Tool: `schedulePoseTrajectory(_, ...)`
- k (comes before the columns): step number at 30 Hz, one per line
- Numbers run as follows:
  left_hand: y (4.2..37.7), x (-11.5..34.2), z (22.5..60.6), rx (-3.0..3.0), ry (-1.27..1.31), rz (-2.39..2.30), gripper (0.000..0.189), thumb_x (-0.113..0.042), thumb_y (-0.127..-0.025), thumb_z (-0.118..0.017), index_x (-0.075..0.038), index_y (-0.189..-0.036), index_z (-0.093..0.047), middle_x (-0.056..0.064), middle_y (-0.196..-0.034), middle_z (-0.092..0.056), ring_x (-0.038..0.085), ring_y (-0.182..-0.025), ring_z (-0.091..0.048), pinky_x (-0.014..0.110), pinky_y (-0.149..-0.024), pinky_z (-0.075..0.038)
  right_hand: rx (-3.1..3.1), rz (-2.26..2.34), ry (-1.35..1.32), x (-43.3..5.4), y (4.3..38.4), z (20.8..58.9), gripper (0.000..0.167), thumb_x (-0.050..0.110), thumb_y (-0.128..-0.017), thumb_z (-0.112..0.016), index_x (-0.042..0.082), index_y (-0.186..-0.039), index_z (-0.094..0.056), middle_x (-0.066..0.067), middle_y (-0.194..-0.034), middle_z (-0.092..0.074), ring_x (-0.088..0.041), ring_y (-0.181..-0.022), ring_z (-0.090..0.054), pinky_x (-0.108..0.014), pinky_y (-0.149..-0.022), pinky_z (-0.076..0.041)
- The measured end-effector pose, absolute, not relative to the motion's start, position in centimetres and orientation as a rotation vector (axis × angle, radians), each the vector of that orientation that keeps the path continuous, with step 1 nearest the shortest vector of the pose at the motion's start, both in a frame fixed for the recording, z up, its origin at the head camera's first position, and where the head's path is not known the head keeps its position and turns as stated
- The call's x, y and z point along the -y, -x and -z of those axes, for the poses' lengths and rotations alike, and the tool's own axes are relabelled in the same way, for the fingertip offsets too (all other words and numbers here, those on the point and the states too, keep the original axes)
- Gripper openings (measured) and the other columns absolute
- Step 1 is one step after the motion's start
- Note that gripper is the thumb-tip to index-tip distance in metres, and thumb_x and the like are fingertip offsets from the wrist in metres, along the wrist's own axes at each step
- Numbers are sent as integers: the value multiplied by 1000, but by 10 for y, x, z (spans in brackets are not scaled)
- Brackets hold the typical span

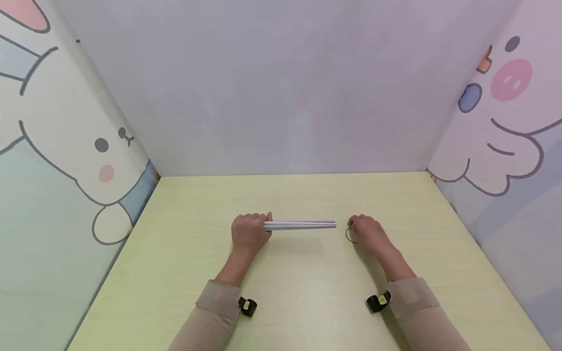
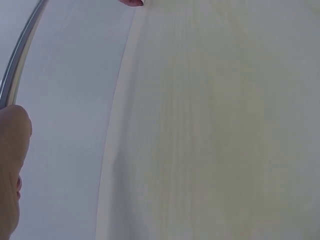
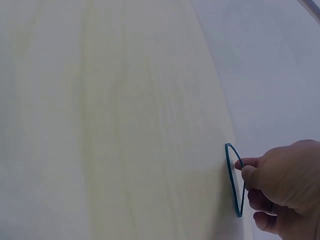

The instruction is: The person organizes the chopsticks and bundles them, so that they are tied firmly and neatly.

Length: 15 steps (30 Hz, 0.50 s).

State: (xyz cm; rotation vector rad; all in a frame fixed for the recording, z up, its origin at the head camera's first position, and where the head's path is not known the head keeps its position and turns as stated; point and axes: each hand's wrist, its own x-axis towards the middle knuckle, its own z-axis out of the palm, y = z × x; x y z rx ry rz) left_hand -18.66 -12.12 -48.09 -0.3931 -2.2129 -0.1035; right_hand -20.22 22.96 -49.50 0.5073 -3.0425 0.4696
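My left hand [image 1: 250, 235] grips a bundle of long, thin, pale sticks [image 1: 300, 225] by one end, above the table. The bundle points right, its free ends side by side and its other end hidden in the fist. In the left wrist view, the thumb [image 2: 12, 150] lies along the sticks [image 2: 17, 55], which look silvery and cream. To the right of those free ends, my right hand [image 1: 370, 234] pinches a thin dark loop. The right wrist view shows it as a teal rubber band [image 3: 231, 175], hanging open between thumb and forefinger.
A pale wood-grain table [image 1: 303, 302] lies under both hands. A plain grey-white wall [image 1: 285, 87] rises behind it. Side panels with cartoon animals [image 1: 79, 131] stand at the left and right edges. Each wrist wears a small black device [image 1: 248, 307].
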Motion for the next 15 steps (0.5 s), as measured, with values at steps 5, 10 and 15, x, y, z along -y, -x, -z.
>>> schedulePoseTrajectory(5,188,121,482,2195,402,102,42,-20,-80,-76,-12,-49,-48,-2,-42,-42,10,-44,-19,28,-40,-25,2972,-410,-538,-230,199,492,23,-15,-85,-65,0,-101,-68,-14,-95,-59,-36,-93,-58,-52,-80,-49)
schedulePoseTrajectory(10,188,121,482,2213,400,91,42,-21,-81,-75,-12,-49,-49,-2,-42,-42,10,-44,-20,27,-41,-24,2913,-604,-471,-229,200,492,10,-4,-95,-60,-2,-103,-66,-15,-97,-63,-35,-93,-61,-52,-81,-50)
schedulePoseTrajectory(15,190,123,482,2197,387,74,40,-20,-81,-75,-11,-50,-51,-2,-43,-43,11,-43,-21,27,-41,-24,2802,-887,-400,-229,204,492,9,5,-95,-65,1,-100,-71,-11,-91,-70,-22,-73,-57,-39,-66,-48)
